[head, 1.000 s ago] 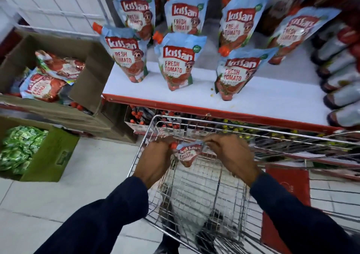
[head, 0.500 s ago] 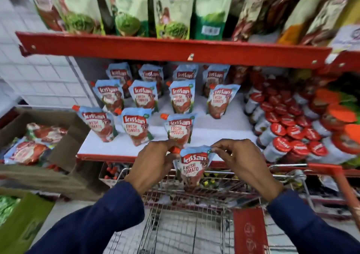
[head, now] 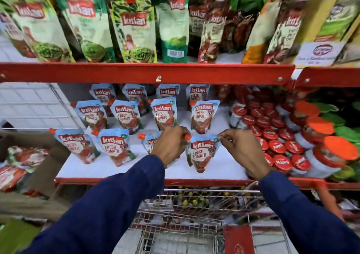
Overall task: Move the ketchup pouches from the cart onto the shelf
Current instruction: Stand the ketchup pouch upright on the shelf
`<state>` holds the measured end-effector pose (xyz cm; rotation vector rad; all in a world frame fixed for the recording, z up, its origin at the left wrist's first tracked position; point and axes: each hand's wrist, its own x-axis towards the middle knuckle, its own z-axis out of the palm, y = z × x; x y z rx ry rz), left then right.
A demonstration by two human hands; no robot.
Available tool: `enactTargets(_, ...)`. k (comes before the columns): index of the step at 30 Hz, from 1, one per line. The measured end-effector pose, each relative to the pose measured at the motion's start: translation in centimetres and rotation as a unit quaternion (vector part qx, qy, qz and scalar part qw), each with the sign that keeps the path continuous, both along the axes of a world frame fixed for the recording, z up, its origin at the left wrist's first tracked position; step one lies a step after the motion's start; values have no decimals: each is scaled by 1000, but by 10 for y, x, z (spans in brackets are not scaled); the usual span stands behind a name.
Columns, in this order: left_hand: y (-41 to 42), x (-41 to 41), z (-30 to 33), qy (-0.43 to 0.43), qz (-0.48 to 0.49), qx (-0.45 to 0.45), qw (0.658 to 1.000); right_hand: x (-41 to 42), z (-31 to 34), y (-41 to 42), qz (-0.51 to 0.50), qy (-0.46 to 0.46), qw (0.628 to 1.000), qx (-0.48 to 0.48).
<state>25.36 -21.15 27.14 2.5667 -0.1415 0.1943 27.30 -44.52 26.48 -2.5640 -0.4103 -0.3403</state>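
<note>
Head view: pouch (head: 202, 153) hangs between both grips.

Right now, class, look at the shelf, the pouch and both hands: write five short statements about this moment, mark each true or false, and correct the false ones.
1. Both hands hold one ketchup pouch by its top corners. True.
2. The left hand pinches the corner with the orange cap. True.
3. The held pouch is over the cart. False: it is at the front of the white shelf.
4. The red-lidded jars stand left of the pouches. False: they stand to the right.
5. The right hand rests on the cart. False: it grips the pouch's other top corner.
</note>
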Motion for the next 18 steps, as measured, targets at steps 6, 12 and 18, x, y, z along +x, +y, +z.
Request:
enactTargets(6,-17,18,-7,32,16,-9,999,20,-18,-5,-31,4,999,7)
enactTargets(12,-23,23,-2,45,2,-26,999,25,-20,-8,-48,-14,999,-2)
enactTargets(18,-29,19,1,54,9,-50,997,26,-20,-10,-62,-19,998,-18)
